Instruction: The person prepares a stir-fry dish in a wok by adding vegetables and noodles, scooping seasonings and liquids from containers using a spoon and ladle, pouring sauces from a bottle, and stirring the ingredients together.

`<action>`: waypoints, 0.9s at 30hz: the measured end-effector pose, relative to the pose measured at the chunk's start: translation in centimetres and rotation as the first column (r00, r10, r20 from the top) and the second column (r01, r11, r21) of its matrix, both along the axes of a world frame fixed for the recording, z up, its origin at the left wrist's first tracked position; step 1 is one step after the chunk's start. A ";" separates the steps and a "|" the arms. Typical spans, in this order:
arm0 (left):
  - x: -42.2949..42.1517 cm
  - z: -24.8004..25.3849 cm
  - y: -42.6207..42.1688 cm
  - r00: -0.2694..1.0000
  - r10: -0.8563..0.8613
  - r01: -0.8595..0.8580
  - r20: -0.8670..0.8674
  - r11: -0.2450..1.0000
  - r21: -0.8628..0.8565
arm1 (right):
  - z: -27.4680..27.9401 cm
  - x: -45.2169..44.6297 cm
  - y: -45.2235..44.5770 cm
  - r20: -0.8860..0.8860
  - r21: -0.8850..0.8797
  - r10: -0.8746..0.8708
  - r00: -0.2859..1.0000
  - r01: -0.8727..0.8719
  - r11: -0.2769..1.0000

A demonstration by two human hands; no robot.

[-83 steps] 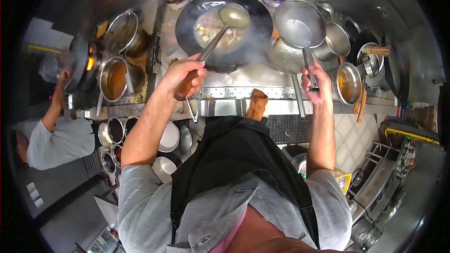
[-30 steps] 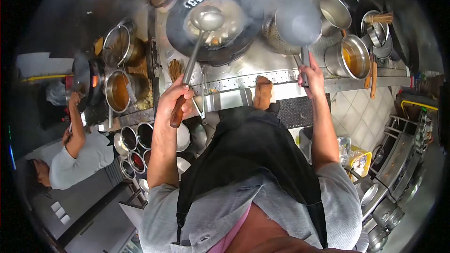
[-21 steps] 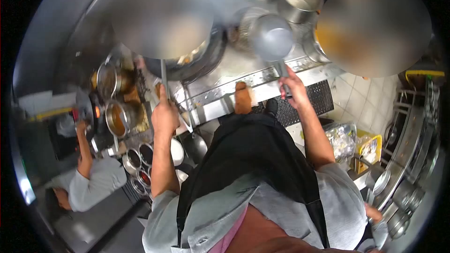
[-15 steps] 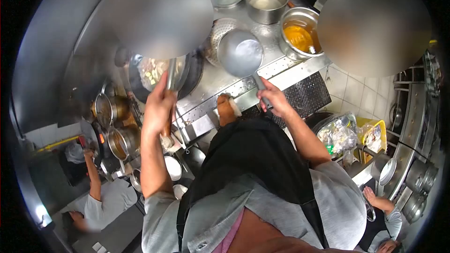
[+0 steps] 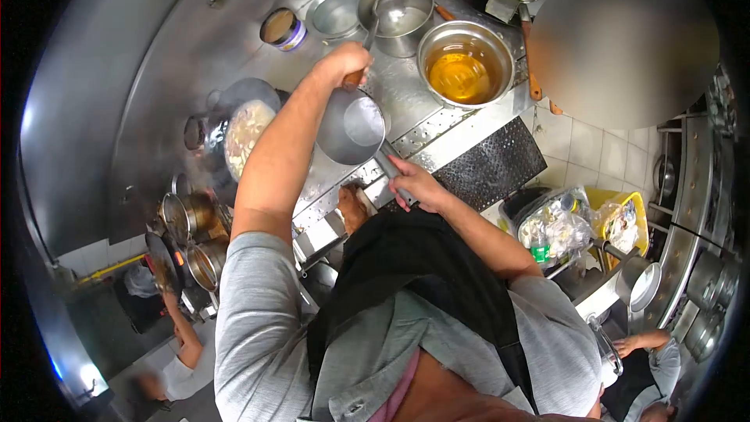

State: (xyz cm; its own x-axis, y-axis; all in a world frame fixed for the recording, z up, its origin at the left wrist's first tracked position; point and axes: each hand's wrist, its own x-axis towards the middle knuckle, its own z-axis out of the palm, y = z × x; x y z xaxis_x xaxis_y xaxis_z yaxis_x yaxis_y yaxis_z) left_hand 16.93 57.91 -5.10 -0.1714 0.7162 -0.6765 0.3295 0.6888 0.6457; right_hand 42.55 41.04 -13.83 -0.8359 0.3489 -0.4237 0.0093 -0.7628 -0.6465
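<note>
Hands, two, both closed. Left hand (image 5: 348,65): wrapped about the wooden handle of a ladle (image 5: 390,9); fingers partly turned from view. Right hand (image 5: 418,186): gripping the grey handle of a round pan (image 5: 344,129).

Obscured items: wok (image 5: 260,92), its right side behind the left forearm; pale food (image 5: 246,137) in it visible, pieces not individually distinct. Ladle bowl, seen over the mouth of a steel pot (image 5: 398,45); whether it touches the contents, cannot tell. Upper right, a blurred oval (image 5: 625,47) masking whatever is behind. Lower right, a second person's sleeve (image 5: 666,361), body cut off by the view's dark edge.

Positions: pan between the two hands, over the counter (image 5: 406,84); ladle's butt end overlapping the pan's upper rim in view, contact unclear. Ladle bowl beyond the left hand. Pot of amber liquid (image 5: 461,78), right of the left hand.
</note>
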 end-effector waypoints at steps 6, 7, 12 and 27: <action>0.1 0.3 1.5 0.489 0.476 -0.344 0.731 0.875 -0.340 | 1.0 1.5 -0.2 0.000 0.011 0.007 1.000 -0.007 1.000; 0.3 -0.6 0.9 0.340 0.417 -0.360 0.843 0.886 -0.293 | 1.0 1.6 -0.3 0.024 -0.002 0.009 1.000 -0.008 1.000; 1.1 -1.6 -2.4 0.069 0.420 -0.469 0.905 0.814 -0.342 | 1.6 2.9 -0.9 0.051 -0.033 0.010 0.999 -0.008 0.999; -7.4 9.2 -24.6 -0.157 0.127 -0.467 0.979 0.864 -0.187 | 4.3 6.5 -10.5 0.084 -0.002 -0.273 0.958 0.274 0.962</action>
